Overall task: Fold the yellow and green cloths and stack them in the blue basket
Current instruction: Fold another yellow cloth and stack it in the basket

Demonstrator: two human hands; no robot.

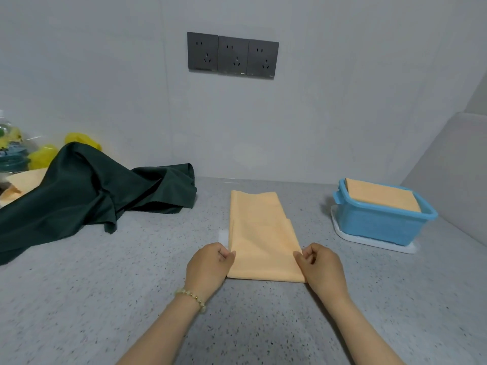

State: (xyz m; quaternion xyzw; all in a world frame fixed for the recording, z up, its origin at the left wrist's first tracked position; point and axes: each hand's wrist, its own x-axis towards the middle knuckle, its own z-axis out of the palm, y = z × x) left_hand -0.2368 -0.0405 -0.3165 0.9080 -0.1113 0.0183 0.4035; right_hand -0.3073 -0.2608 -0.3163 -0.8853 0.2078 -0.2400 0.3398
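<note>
A pale yellow cloth [261, 233] lies folded into a long strip on the speckled grey counter, running away from me. My left hand [209, 264] pinches its left edge near the front end, and my right hand [320, 264] pinches its right edge opposite. A dark green cloth [87, 191] lies crumpled and unfolded at the left. The blue basket [382, 222] stands at the right on a white tray, with a folded yellow cloth [382, 197] lying on top inside it.
More yellow cloth and yellow-green items sit with a clear container [13, 154] at the far left. The wall with three dark sockets [233, 56] rises behind the counter. A side wall closes the right, just beyond the basket.
</note>
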